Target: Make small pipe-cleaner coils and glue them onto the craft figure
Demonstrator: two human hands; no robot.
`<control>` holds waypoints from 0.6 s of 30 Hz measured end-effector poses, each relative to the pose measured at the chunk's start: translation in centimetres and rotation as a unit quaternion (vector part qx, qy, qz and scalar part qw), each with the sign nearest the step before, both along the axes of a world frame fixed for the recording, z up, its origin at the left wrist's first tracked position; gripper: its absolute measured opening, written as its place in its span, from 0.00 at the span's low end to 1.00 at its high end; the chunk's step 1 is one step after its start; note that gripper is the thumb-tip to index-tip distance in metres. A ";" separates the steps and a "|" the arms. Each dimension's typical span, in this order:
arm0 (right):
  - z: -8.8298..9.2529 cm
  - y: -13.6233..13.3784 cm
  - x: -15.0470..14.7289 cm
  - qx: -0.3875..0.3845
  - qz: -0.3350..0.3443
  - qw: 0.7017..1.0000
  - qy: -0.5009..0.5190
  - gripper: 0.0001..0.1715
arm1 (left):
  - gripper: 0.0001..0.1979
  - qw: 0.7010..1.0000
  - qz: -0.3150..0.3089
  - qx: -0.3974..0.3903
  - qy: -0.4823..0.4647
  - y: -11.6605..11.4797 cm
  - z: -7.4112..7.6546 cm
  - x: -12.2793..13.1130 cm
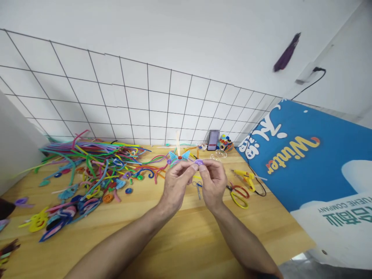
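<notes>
Between the fingertips of both hands is a small purple pipe-cleaner coil [199, 162], held up above the table. My left hand [179, 179] pinches it from the left, thumb against index finger. From the other side my right hand [213, 179] pinches it in the same way. Just behind the hands stands a light-blue pipe-cleaner bow shape [179, 158] with a red centre and pale sticks rising from it. Small metal scissors [198, 190] lie on the table below and between the hands.
Scissors with red and yellow handles [240, 196] and a yellow glue gun [247, 179] lie at right. A heap of pipe cleaners [95, 155] and finished coils covers the left. A phone [213, 140] leans at the back near a blue printed board [308, 151]. The table [180, 240] is wooden.
</notes>
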State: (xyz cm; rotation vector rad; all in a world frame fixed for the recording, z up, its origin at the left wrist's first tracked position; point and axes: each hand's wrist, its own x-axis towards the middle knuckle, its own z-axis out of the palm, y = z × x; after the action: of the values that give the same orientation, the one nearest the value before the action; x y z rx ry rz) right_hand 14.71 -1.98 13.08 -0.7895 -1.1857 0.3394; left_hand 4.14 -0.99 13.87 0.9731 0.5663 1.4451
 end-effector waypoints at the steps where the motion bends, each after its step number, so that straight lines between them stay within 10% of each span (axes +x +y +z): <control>1: 0.0 0.0 0.0 -0.003 -0.005 1.000 0.004 0.04 | 0.12 1.000 0.002 0.005 0.008 0.0 -0.1 0.0; 18: 0.0 0.1 0.2 -0.006 -0.027 1.000 0.008 0.06 | 0.08 0.997 0.033 0.047 0.049 -0.1 0.1 -0.1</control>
State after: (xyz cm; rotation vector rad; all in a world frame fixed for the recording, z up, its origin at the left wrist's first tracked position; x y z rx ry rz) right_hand 14.87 -1.92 13.03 -0.8262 -1.1471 0.3075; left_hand 4.07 -1.04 13.96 1.1131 0.6103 1.4992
